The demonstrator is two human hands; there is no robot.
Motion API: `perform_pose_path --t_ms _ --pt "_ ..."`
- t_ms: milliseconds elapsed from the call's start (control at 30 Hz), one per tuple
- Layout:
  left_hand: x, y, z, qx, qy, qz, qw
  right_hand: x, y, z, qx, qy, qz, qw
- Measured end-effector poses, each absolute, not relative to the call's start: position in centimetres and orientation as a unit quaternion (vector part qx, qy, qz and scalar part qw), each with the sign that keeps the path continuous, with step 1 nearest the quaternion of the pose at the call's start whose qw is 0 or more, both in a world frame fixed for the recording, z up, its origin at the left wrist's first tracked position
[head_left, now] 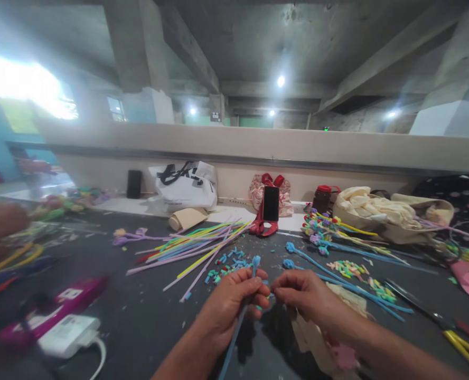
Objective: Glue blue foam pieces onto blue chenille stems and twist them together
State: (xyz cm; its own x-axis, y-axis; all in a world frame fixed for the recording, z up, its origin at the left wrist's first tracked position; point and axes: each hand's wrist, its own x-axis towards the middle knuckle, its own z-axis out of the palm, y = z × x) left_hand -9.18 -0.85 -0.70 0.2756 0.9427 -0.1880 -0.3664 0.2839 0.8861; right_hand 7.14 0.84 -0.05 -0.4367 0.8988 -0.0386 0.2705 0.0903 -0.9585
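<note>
My left hand [240, 295] is closed around a light blue pipe cleaner [234, 338], whose bunched blue tip stands up above the thumb. Just to its right, my right hand [309, 295] has thumb and fingertips pinched together; whether something small is between them I cannot make out. Behind the hands lies a scatter of short cut pipe cleaner pieces [234, 264], mostly blue and green. Blue stems with rounded heads [306, 258] rest beyond my right hand. A fan of long coloured pipe cleaners [203, 243] spreads to the back left.
Scissors [420, 306] with yellow handles lie at the right. A phone [271, 203] stands upright at the back, near a white bag [190, 184] and a cloth-filled basket [393, 221]. At left are a magenta power strip [56, 311], a white charger [70, 335] and another person's blurred arm [0, 221].
</note>
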Motion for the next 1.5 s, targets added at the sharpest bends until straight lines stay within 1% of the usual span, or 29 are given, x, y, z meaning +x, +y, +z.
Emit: perform_pose_path --t_ms 67,133,233,300,400,500,633,833,933,1000,1067,1167,1233,1300,1400,1500 --pt "-9.0 -0.9 -0.7 0.396 0.388 0.452 0.699 7.3 0.9 -0.1 -0.443 -0.667 0.515 0.306" --pt "-8.6 -1.0 -0.7 0.439 0.428 0.447 0.652 7.4 0.9 -0.1 -0.448 -0.656 0.518 0.318" --pt "-8.3 -1.1 -0.7 0.53 0.539 0.43 0.494 6.9 0.6 -0.2 -0.455 -0.621 0.543 0.335" --pt "-8.3 -1.2 -0.7 0.585 0.582 0.415 0.383 6.3 0.2 -0.4 -0.463 -0.596 0.566 0.332" --pt "-8.7 -1.2 -0.6 0.644 0.593 0.418 0.245 5.3 -0.2 -0.5 -0.46 -0.583 0.583 0.328" --pt "-9.1 -1.3 -0.4 0.676 0.599 0.404 0.146 4.9 -0.1 -0.6 -0.449 -0.589 0.582 0.336" --pt "-9.0 -1.6 -0.2 0.696 0.588 0.401 0.09 5.4 0.6 -1.0 -0.463 -0.593 0.573 0.325" --pt "-9.1 -1.3 -0.8 0.705 0.576 0.406 0.08 6.1 1.0 -1.9 -0.452 -0.614 0.555 0.333" --pt "-9.2 -1.2 -1.0 0.7 0.571 0.417 0.101 6.9 1.0 -1.2 -0.451 -0.625 0.534 0.348" --pt "-9.1 -1.2 -0.8 0.684 0.569 0.432 0.148 8.1 0.9 -0.4 -0.46 -0.621 0.523 0.358" --pt "-9.0 -1.3 -0.5 0.647 0.572 0.444 0.238 9.8 0.8 0.5 -0.477 -0.602 0.52 0.373" --pt "-8.8 -1.3 -0.1 0.553 0.566 0.443 0.421 12.6 0.5 1.2 -0.481 -0.582 0.513 0.407" --pt "-9.0 -1.2 0.1 0.479 0.514 0.457 0.545 14.3 0.2 1.3 -0.477 -0.582 0.509 0.418" --pt "-9.2 -1.0 0.2 0.384 0.44 0.474 0.659 15.5 -0.1 1.2 -0.478 -0.583 0.512 0.411" --pt "-9.5 -0.8 0.2 0.27 0.369 0.483 0.746 16.2 -0.3 0.6 -0.484 -0.59 0.52 0.383" --pt "-9.3 -0.8 0.1 0.226 0.34 0.485 0.774 15.7 -0.2 0.0 -0.487 -0.606 0.525 0.346"
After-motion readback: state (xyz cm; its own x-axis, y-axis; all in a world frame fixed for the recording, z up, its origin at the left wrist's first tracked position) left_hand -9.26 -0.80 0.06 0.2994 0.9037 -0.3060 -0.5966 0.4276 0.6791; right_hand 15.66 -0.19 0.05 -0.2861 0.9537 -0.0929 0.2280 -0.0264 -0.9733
